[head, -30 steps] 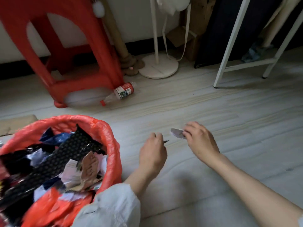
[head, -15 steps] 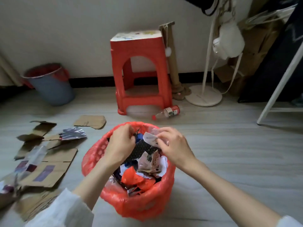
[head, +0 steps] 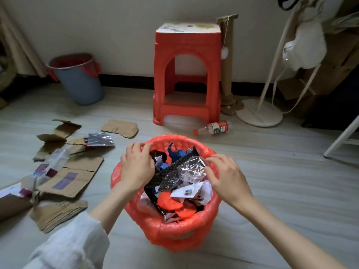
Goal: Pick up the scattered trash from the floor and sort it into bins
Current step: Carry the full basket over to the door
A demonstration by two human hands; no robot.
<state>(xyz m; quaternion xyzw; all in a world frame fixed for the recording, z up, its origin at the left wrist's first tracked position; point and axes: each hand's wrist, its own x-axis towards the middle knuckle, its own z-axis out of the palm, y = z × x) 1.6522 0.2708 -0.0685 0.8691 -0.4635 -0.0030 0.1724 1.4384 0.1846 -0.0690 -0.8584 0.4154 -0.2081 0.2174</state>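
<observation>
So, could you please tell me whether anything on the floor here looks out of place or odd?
Yes. A plastic bottle lies tipped on its side beside the red stool. Torn cardboard pieces and a crumpled foil wrapper lie scattered left of the red bin, which is heaped to its rim.
</observation>
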